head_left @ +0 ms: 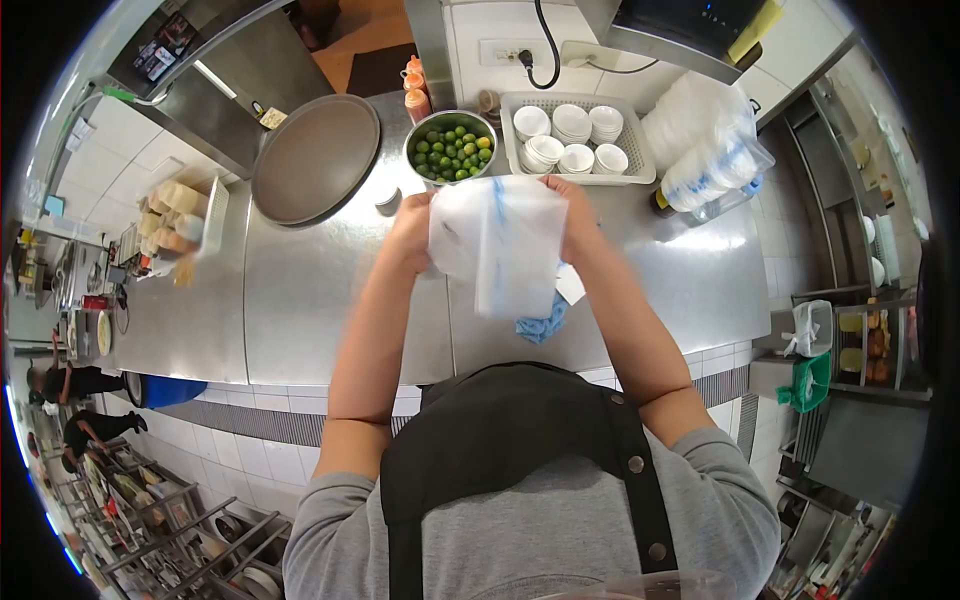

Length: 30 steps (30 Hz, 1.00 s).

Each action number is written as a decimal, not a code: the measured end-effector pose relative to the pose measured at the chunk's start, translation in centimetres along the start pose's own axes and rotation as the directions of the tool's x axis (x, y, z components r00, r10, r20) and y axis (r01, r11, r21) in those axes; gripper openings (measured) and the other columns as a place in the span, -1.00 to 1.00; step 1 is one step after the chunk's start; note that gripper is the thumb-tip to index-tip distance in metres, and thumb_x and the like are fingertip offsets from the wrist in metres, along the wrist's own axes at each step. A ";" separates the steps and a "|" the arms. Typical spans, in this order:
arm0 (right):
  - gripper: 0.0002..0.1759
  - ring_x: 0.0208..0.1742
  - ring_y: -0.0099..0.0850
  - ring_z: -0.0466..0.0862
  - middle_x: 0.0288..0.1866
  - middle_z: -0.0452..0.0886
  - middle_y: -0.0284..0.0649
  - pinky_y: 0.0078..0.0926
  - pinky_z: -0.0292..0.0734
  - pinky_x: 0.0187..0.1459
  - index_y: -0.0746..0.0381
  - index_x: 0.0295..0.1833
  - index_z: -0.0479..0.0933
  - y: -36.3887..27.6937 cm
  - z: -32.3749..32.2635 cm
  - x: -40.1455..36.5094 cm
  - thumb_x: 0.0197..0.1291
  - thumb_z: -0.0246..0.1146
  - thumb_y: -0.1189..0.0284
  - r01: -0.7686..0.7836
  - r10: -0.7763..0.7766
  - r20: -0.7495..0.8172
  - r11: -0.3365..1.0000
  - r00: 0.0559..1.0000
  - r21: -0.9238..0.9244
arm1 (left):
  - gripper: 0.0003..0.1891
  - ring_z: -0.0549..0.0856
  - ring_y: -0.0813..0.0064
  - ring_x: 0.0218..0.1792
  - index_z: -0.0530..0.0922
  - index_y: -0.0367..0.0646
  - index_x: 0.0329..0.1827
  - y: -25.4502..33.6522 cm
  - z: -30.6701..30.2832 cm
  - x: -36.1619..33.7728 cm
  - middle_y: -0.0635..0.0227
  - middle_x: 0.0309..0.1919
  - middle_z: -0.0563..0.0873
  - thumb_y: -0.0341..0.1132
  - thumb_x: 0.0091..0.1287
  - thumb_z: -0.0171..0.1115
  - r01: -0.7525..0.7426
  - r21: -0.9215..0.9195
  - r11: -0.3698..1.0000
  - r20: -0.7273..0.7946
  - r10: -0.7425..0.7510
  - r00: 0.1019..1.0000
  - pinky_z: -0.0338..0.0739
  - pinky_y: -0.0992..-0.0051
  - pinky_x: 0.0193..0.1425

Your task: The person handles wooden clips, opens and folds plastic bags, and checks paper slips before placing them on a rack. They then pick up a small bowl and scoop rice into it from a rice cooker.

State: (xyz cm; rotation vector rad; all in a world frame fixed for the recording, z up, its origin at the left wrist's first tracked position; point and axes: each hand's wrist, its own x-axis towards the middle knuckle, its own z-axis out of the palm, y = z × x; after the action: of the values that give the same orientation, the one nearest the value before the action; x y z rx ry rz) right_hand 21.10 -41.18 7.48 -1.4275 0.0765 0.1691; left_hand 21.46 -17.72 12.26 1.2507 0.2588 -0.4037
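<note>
My left fingers [418, 207] and right fingers [556, 186] grip a plastic bag [525, 240] above the tabletop [330, 310]. Limes [450, 152] fill a bowl [409, 136] nearby.

A clear plastic bag [520, 245] with blue markings, hanging limp and blurred! It's up above the metal worktop [330, 290].

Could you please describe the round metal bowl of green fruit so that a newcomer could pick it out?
Find the long steel counter and look to its wall side. Between the large round brown tray and the white perforated plastic basket of small white bowls stands a round metal bowl. Unlike either neighbour, it is heaped with small green fruit.
</note>
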 end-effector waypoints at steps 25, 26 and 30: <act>0.09 0.43 -0.30 0.45 0.39 0.47 -0.13 -0.26 0.40 0.42 0.19 0.50 0.34 5.0 2.4 -1.2 -0.21 0.73 0.40 0.498 -0.495 0.072 0.840 0.866 -0.217 | -0.32 0.74 0.22 -0.20 0.56 -0.39 0.09 -9.6 1.4 1.8 0.07 -0.18 0.72 0.22 0.48 0.19 -0.766 0.477 0.432 0.015 0.867 0.498 0.58 0.35 -0.14; 0.12 0.46 -0.27 0.43 0.38 0.47 -0.12 -0.23 0.37 0.44 0.20 0.51 0.33 6.3 1.7 -0.8 -0.24 0.74 0.38 0.523 -0.532 0.077 0.781 0.843 -0.341 | -0.30 0.74 0.18 -0.21 0.56 -0.41 0.09 -10.2 1.2 2.2 0.05 -0.19 0.72 0.24 0.48 0.16 -0.766 0.492 0.414 0.028 0.872 0.489 0.58 0.34 -0.14; 0.22 0.49 -0.24 0.37 0.40 0.45 -0.09 -0.18 0.31 0.47 0.21 0.56 0.23 4.6 1.8 -1.3 -0.27 0.74 0.38 0.547 -0.547 0.119 0.745 0.829 -0.381 | -0.24 0.72 0.12 -0.24 0.54 -0.45 0.14 -11.6 -0.5 3.2 0.03 -0.18 0.71 0.28 0.49 0.10 -0.781 0.470 0.412 0.032 0.876 0.482 0.57 0.32 -0.16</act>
State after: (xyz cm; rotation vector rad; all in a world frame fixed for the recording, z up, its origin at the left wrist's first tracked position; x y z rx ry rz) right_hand 18.99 -38.88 3.49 -1.8010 -0.4051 -0.3278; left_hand 19.32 -20.72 0.78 1.6931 -0.3296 0.6276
